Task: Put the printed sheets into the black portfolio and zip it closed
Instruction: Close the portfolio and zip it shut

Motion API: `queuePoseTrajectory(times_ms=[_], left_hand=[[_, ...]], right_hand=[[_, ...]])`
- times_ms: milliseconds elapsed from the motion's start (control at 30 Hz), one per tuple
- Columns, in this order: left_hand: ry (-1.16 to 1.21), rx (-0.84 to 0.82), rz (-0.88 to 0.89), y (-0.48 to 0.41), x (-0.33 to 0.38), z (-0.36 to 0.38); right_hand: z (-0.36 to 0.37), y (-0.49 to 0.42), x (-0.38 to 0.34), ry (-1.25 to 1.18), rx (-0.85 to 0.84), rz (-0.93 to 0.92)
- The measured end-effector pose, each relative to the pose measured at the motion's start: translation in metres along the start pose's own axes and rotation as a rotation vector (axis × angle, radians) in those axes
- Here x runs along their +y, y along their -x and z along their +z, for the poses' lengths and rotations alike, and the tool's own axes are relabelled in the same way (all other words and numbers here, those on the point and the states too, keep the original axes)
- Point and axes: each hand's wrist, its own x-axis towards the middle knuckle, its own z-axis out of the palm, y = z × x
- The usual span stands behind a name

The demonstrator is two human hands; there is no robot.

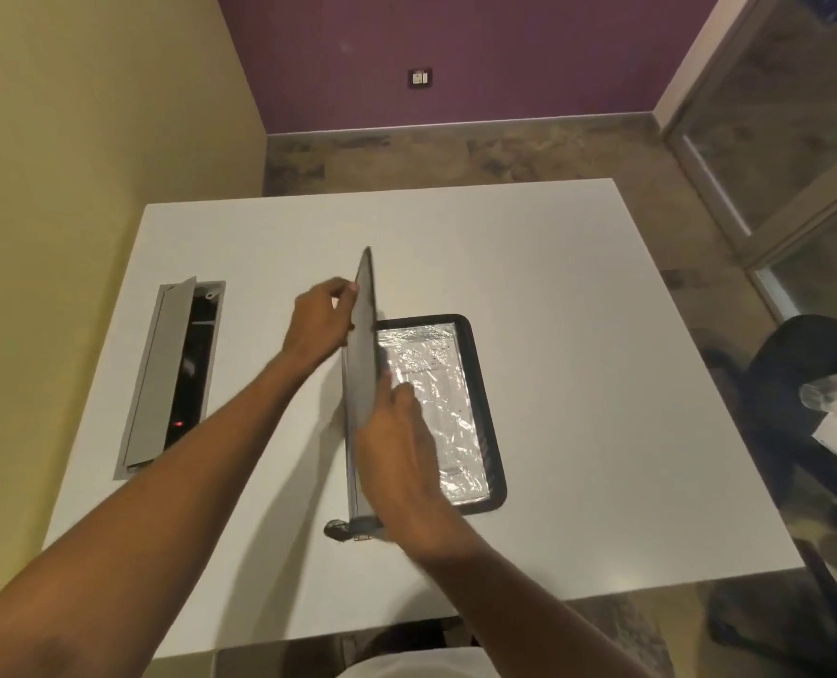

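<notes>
The black portfolio lies open on the white table, its left cover stood upright. The left hand grips that cover's upper edge. The blurred right hand hides the lower edge, so its grip is unclear. The printed sheets lie inside under glare, unreadable.
</notes>
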Motion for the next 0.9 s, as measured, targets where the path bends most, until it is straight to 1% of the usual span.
queuePoseTrajectory(times_ms=[100, 167, 233, 300, 367, 433, 533, 633, 767, 833, 900], left_hand=[[-0.128, -0.246, 0.049, 0.024, -0.022, 0.039], [-0.164, -0.374, 0.083, 0.041, -0.037, 0.065], [-0.243, -0.464, 0.085, 0.058, -0.050, 0.094], [-0.339, -0.519, 0.029, 0.076, -0.060, 0.120], [-0.418, -0.542, -0.014, 0.092, -0.064, 0.140], [-0.531, -0.570, -0.017, 0.102, -0.065, 0.158], [-0.677, -0.603, -0.038, 0.106, -0.068, 0.179], [-0.747, -0.581, -0.067, 0.109, -0.072, 0.196], [-0.756, -0.541, -0.062, 0.112, -0.077, 0.205], [-0.693, -0.514, -0.023, 0.115, -0.080, 0.199], [-0.575, -0.437, 0.011, 0.124, -0.086, 0.185]], right_hand=[[-0.015, -0.008, 0.050, -0.007, -0.002, 0.107], [-0.020, -0.011, 0.082, -0.073, 0.032, 0.155], [-0.017, -0.016, 0.114, -0.119, 0.070, 0.226], [-0.011, -0.022, 0.142, -0.137, 0.036, 0.309], [-0.004, -0.028, 0.163, -0.150, -0.046, 0.361], [0.004, -0.033, 0.179, -0.162, -0.099, 0.374], [0.018, -0.032, 0.198, -0.091, -0.132, 0.310], [0.032, -0.028, 0.212, 0.027, -0.138, 0.275], [0.038, -0.027, 0.219, 0.176, -0.166, 0.245], [0.038, -0.024, 0.219, 0.217, -0.100, 0.218], [0.037, -0.017, 0.213, 0.256, -0.014, 0.187]])
